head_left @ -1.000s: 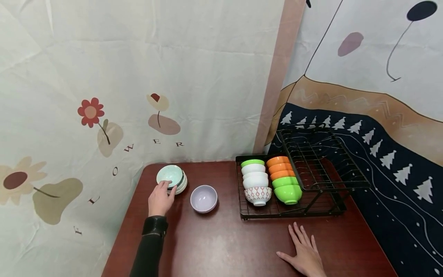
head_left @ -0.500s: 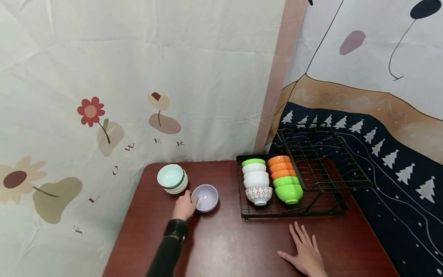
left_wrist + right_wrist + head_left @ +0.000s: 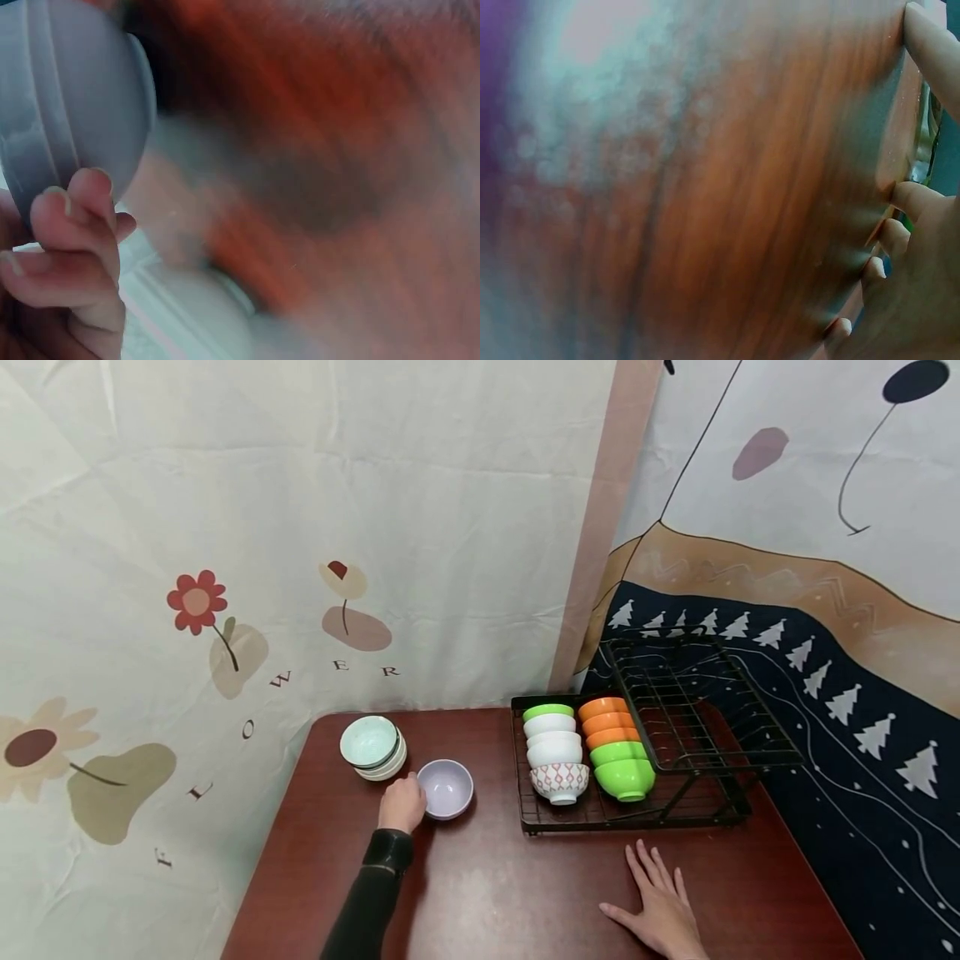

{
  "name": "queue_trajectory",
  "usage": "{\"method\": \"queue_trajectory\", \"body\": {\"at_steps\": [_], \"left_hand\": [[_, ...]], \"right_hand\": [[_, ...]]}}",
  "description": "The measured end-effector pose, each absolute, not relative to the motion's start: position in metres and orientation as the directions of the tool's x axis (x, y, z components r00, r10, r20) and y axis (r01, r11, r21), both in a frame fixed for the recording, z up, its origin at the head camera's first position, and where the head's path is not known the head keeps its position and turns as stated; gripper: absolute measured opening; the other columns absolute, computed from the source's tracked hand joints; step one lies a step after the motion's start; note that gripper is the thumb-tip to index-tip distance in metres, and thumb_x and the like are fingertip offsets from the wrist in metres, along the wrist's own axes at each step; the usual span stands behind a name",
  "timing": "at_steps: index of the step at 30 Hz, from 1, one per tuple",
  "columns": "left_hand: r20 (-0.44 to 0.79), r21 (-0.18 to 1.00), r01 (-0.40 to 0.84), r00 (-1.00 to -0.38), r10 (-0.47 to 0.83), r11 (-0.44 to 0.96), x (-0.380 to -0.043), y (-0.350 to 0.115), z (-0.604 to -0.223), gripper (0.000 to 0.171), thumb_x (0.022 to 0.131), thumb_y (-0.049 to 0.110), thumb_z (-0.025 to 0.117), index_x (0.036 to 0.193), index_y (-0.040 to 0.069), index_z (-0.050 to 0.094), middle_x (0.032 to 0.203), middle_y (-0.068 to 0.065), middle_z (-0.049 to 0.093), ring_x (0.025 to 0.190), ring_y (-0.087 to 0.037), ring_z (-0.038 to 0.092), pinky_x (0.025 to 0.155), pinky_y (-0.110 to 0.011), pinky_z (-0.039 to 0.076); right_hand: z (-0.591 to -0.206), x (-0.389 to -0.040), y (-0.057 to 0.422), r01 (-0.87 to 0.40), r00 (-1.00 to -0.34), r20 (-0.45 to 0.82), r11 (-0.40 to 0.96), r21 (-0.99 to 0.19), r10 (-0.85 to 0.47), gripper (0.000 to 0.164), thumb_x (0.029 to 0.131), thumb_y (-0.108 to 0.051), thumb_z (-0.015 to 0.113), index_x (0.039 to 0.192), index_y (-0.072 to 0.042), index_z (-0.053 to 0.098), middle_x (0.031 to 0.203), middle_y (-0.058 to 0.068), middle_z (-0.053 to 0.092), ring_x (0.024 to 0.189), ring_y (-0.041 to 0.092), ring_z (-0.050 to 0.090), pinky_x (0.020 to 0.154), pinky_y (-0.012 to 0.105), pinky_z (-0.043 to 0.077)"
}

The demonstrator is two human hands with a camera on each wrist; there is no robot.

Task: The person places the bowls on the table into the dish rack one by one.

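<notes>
A lavender bowl (image 3: 447,790) sits upright on the table, just right of a small stack of bowls. My left hand (image 3: 402,803) grips its left rim; in the left wrist view the curled fingers (image 3: 75,225) press on the outside of the bowl (image 3: 82,90), and the thumb is mostly hidden. The stack has a pale mint bowl (image 3: 369,742) on top and whitish bowls (image 3: 390,766) beneath. My right hand (image 3: 662,912) rests on the table with its fingers spread, in front of the dish rack, and holds nothing.
A black two-tier dish rack (image 3: 637,822) stands at the right back. Two rows of bowls lean in its lower tier: white bowls (image 3: 555,748), a patterned bowl (image 3: 560,782), orange bowls (image 3: 609,723) and green bowls (image 3: 626,778). Fabric backdrops (image 3: 450,527) hang behind the reddish-brown table (image 3: 495,885).
My left hand has moved right from the mint bowl's stack to the lavender bowl and taken hold of its rim. My right hand stays in place.
</notes>
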State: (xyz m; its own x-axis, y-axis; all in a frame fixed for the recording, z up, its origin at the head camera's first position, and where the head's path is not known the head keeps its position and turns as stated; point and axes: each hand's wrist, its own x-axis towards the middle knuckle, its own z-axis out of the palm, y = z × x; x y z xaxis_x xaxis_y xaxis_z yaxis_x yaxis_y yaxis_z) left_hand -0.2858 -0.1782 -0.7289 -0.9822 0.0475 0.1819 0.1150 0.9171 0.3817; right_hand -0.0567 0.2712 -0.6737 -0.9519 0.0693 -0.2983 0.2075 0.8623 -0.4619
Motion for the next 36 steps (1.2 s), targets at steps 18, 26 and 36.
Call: {"method": "queue_trajectory", "body": {"at_steps": [18, 26, 36], "left_hand": [[0.073, 0.671, 0.055, -0.997, 0.009, 0.739, -0.225, -0.171, -0.609, 0.019, 0.106, 0.01, 0.056, 0.105, -0.003, 0.071, 0.071, -0.012, 0.066, 0.053, -0.02, 0.061, 0.051, -0.036, 0.05], [0.078, 0.629, 0.07, -0.997, 0.027, 0.774, -0.204, -0.151, -0.572, 0.015, 0.103, 0.003, 0.059, 0.104, -0.002, 0.073, 0.07, -0.01, 0.07, 0.057, -0.015, 0.063, 0.064, -0.037, 0.058], [0.111, 0.623, 0.143, -0.989, 0.094, 0.769, -0.197, -0.134, -0.569, 0.011, 0.1, 0.002, 0.062, 0.1, -0.002, 0.073, 0.07, -0.012, 0.07, 0.065, -0.023, 0.068, 0.069, -0.043, 0.06]], "right_hand": [[-0.673, -0.056, 0.272, 0.204, -0.953, -0.295, 0.862, -0.464, 0.067, 0.124, 0.083, -0.075, 0.081, 0.171, -0.001, 0.034, 0.181, 0.03, 0.021, 0.167, 0.059, 0.014, 0.129, 0.083, 0.003], [-0.674, -0.056, 0.272, 0.206, -0.951, -0.304, 0.858, -0.47, 0.062, 0.124, 0.084, -0.075, 0.081, 0.171, -0.001, 0.034, 0.181, 0.031, 0.021, 0.167, 0.059, 0.013, 0.13, 0.083, 0.002], [-0.676, -0.056, 0.273, 0.204, -0.951, -0.305, 0.856, -0.476, 0.057, 0.125, 0.084, -0.075, 0.081, 0.172, -0.002, 0.032, 0.181, 0.03, 0.019, 0.167, 0.058, 0.011, 0.13, 0.082, 0.0]]}}
